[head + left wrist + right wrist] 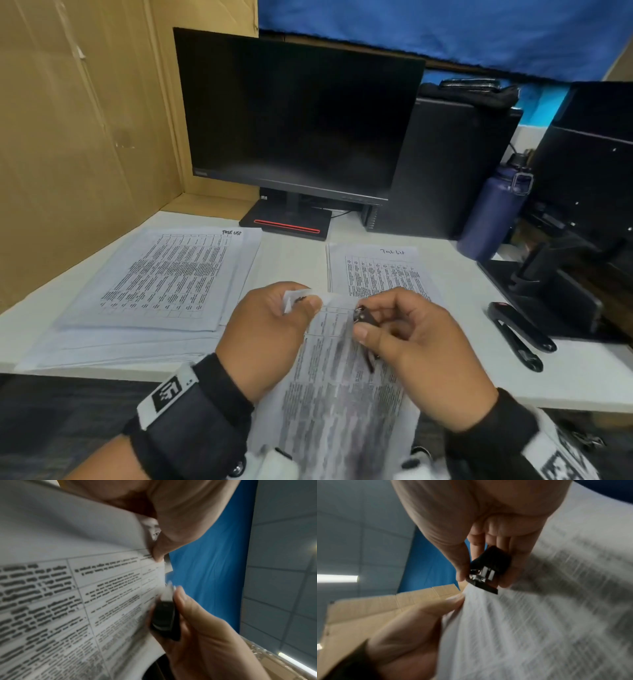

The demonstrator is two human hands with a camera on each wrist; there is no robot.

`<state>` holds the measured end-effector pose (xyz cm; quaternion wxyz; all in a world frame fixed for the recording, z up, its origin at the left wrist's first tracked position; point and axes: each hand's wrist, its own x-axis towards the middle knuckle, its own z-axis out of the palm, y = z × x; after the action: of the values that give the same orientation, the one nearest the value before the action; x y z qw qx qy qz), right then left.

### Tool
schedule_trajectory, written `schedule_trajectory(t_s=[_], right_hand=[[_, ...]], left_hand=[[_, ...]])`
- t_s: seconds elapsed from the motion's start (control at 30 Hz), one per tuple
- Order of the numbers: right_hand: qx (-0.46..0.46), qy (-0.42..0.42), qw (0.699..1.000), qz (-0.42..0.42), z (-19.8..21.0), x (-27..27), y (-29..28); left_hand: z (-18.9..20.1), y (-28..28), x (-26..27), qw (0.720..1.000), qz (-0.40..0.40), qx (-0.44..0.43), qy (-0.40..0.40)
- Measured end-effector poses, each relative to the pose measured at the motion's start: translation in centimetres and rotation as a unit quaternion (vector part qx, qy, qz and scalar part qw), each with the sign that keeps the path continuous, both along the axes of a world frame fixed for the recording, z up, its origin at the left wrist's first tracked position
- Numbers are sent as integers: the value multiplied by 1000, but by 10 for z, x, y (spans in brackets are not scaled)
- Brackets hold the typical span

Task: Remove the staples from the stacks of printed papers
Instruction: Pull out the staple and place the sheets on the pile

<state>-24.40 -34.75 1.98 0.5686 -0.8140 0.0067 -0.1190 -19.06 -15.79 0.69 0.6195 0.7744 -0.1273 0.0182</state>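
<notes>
My left hand (303, 303) pinches the top corner of a printed paper set (337, 394), held up in front of the desk edge. A small dark mark (300, 299) shows on that folded corner. My right hand (364, 320) grips a black staple remover (363, 315) between thumb and fingers, its metal tip against the paper's top edge, just right of the left thumb. In the right wrist view the staple remover (486, 573) touches the blurred paper set (539, 622). The left wrist view shows the staple remover (164, 620) beside the sheet (68, 588).
Two stacks of printed papers lie on the white desk (294, 260), one at the left (164, 277) and one at the right (380, 270). A black stapler (517, 332) lies at the right. Behind stand a monitor (294, 120), a PC tower (445, 164) and a blue bottle (493, 212).
</notes>
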Motion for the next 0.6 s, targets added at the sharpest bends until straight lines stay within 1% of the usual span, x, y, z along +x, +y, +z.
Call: schedule_trajectory(t_s=[0.07,0.1,0.17,0.23,0.33,0.4,0.43,0.47,0.5,0.53,0.57,0.6], right_hand=[[-127,-15,991,-32,-1,7,-20],[-182,0,982,-48,-3,14,-34],[-248,59,965,-66,-10,30,-63],[-323,118,936,-78,-18,46,-87],[-434,178,881,-68,-25,67,-108],[-479,216,849,-49,-27,75,-115],[-490,222,842,-45,-25,76,-117],[-490,215,843,-55,-22,76,-117],[-480,184,854,-79,-16,74,-114],[-465,128,869,-112,-9,69,-109],[-448,53,880,-149,0,60,-99],[-439,-36,881,-173,6,49,-86]], left_hand=[[-1,8,9,999,33,11,17],[-1,12,13,998,46,5,34],[-2,19,19,995,64,-18,69],[-2,22,22,993,66,-38,96],[-3,22,22,985,58,-77,141],[-3,21,20,979,46,-102,170],[-2,21,19,976,38,-111,181],[-1,22,19,974,31,-118,189],[0,23,19,972,27,-130,195],[1,23,19,969,26,-143,201],[2,22,19,966,24,-156,206],[3,22,19,965,22,-162,206]])
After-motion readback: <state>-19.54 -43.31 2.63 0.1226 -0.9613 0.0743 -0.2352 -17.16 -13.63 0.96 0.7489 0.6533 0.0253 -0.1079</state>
